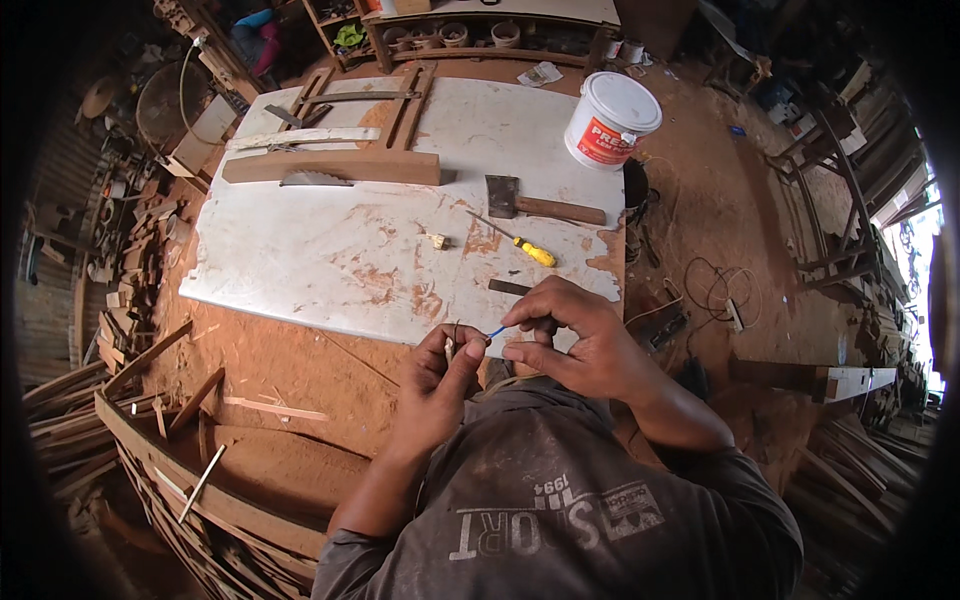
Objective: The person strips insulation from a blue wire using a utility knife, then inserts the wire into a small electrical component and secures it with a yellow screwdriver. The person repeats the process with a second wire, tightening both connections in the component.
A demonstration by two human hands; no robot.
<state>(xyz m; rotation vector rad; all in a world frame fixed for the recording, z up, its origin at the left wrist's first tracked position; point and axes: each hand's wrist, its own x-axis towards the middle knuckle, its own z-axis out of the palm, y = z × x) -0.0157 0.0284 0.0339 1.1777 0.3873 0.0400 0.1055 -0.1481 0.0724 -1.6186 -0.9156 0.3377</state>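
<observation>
My left hand (440,385) is closed on the end of a thin cable (450,346) at the near edge of the white, stained tabletop (250,250). A short blue wire (497,331) runs from that end to my right hand (570,340), whose fingertips are pinched around it. Just beyond my hands lie a dark flat strip (508,286), a yellow-handled screwdriver (535,250) and a small pale piece (440,241), too small to identify. A hatchet-like tool (505,197) with a wooden handle rests farther back.
A white bucket (610,115) stands at the board's back right, a timber beam (330,168) and wooden frame (415,105) at back left. Scrap wood (150,450) is piled lower left. Cords and a power strip (733,315) lie on the right floor. A shelved bench (480,35) stands behind.
</observation>
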